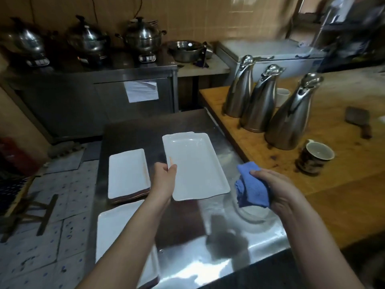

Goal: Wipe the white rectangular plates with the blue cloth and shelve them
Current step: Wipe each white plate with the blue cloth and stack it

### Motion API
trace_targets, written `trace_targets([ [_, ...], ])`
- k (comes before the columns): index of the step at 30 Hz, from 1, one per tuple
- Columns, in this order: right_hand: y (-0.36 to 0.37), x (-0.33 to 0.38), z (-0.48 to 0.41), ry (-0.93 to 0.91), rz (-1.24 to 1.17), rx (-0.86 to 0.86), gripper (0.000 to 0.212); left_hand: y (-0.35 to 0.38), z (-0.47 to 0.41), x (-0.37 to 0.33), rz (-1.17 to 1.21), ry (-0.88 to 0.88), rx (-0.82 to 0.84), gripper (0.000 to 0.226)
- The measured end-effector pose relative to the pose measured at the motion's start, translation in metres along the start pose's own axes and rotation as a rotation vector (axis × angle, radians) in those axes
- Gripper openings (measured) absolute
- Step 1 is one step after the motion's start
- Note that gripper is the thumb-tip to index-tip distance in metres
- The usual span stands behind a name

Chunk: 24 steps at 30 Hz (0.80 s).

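Nearest us, a white rectangular plate (112,228) lies flat at the left edge of the steel table (218,265), partly under our left forearm. Further in, our left hand (164,176) grasps a second white plate (195,165) by its left rim, thumb lying on its upper face, and holds it face up above the tabletop. Just right of it and clear of the plate, our right hand (277,188) clutches the bunched blue cloth (252,186). Left of the held plate, a third white plate (128,174) rests on something brown-edged; we cannot tell what. The rim of one more plate (187,133) peeks out behind the held one. On the wooden counter (343,195) to the right stand a patterned mug (314,157) and three steel jugs (291,115), with a cleaver (359,120) beyond. Against the tiled wall, lidded steel pots (143,36) sit on a metal cabinet (73,97).
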State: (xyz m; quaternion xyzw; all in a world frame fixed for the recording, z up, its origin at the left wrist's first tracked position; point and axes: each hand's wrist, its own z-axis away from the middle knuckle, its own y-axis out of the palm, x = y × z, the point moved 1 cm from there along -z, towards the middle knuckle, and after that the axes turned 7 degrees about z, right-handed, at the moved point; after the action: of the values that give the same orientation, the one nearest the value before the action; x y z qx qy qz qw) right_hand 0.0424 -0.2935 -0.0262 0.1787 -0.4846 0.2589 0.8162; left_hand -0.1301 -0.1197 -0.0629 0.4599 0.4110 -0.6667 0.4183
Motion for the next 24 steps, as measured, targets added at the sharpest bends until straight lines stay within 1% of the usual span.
trace_targets([
  [2,-0.023,0.008,-0.005,-0.009,0.010,-0.004,0.005,0.027,0.003,-0.002,0.013,0.009,-0.026,0.019],
  [6,-0.061,0.019,-0.018,-0.009,0.026,-0.033,0.007,0.076,0.004,-0.005,0.034,0.033,-0.041,0.018],
  [8,-0.075,0.022,-0.023,0.004,0.039,-0.027,0.006,0.094,0.006,-0.008,0.038,0.042,-0.068,0.014],
  [12,-0.093,0.028,-0.031,0.034,0.038,-0.003,0.010,0.125,0.012,-0.012,0.048,0.081,-0.084,0.022],
  [19,-0.107,0.027,-0.044,0.062,0.045,0.005,0.009,0.152,0.024,-0.016,-0.004,0.229,-0.060,0.019],
  [24,-0.108,0.025,-0.048,0.069,0.032,0.009,0.011,0.154,0.027,-0.016,0.011,0.282,-0.051,0.019],
])
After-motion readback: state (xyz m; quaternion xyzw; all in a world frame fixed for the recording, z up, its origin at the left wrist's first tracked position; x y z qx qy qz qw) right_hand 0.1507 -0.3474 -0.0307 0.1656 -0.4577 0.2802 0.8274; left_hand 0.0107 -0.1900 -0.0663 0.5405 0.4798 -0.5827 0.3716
